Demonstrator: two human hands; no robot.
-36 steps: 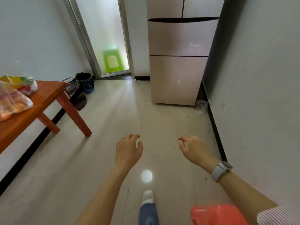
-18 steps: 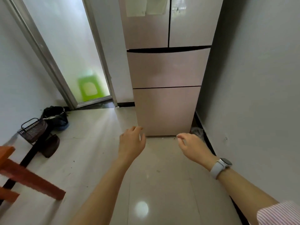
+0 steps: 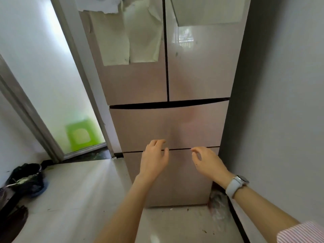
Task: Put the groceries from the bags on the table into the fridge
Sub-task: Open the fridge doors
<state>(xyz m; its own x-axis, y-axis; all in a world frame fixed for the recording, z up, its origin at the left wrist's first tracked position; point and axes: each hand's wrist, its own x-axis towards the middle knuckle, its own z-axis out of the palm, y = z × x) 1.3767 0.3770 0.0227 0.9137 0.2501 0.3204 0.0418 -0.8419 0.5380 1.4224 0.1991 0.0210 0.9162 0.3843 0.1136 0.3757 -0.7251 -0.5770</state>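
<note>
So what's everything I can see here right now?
fridge: one, pale pink, ahead against the right wall, all doors closed
papers: several, whitish, stuck on the fridge's upper left door
stool: one, green, blurred behind the frosted door
black bag: one, on the floor at left
watch: one, white, on the right wrist
left hand: empty, fingers relaxed, before the fridge
right hand: empty, fingers loosely curled

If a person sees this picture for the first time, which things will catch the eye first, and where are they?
The tall pink fridge fills the middle, all doors closed, with pale papers stuck on its upper left door. In front of its lower drawers, the empty left hand and right hand reach forward, a white watch on the right wrist. A bright green stool glows behind the frosted door at left.
</note>
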